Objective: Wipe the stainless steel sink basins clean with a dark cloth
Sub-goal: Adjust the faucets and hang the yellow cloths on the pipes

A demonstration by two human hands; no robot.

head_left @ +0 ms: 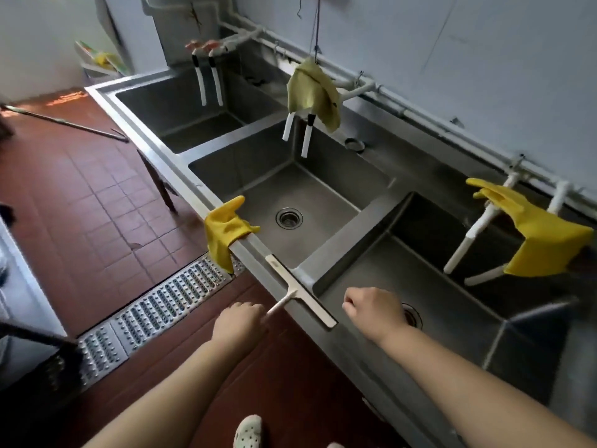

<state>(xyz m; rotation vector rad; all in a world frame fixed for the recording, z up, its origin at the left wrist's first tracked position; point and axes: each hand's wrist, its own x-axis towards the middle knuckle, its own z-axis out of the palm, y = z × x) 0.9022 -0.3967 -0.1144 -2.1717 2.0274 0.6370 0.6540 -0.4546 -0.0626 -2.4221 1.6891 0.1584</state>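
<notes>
Sink (361, 202) of 3 steel basins running diagonally from near right to far left, no dark cloth visible, no readable writing, left hand (237, 323) gripping squeegee (298, 291) handle on front rim, right hand (374, 307) curled empty over nearest basin.

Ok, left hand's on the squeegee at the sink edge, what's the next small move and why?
Probably set the squeegee aside and fetch the cloth: the left hand grips its handle, the right hand hangs curled over the near basin, and no dark cloth shows.

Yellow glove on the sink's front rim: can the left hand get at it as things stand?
Probably yes. The glove hangs uncovered on the rim, with nothing between it and the left hand, but that hand already holds the squeegee handle.
</notes>
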